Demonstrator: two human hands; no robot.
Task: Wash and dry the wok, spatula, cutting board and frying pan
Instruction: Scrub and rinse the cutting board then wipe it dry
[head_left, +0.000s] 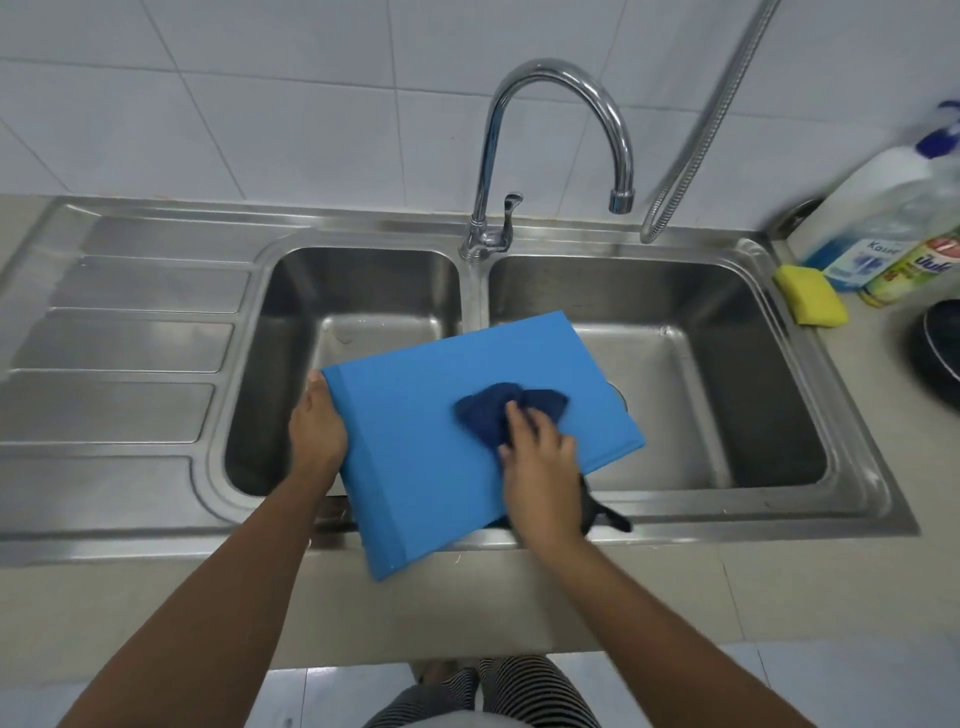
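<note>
**Cutting board in the air over the sink, held by one end**

I have the cutting board (431, 431) face up over the double sink (675, 512). It spans the divider between the basins, and its near corner juts out past the sink's front rim. Its long axis runs roughly left to right and is skewed, so the right end points away from me over the right basin. The end with the darker band points back toward my left side.

My left hand (317, 426) is curled around that banded short edge. My right hand (540, 467) has its fingers bunched on a dark blue cloth (493, 413) and presses it onto the middle of the board. A tail of dark fabric hangs below that wrist at the rim.

The risk I see is leverage. I can't see anything supporting the right end, so a hard push with the cloth could twist the board out of my left grip and drop it into a basin. If the surface is wet, that grip is weaker. The dangling tail could drag along the rim and get wet. I can't see the underside, so it may need wiping too.

The faucet (561, 104) stands behind. A yellow sponge (810, 296) and bottles (883, 223) sit at the right.
</note>
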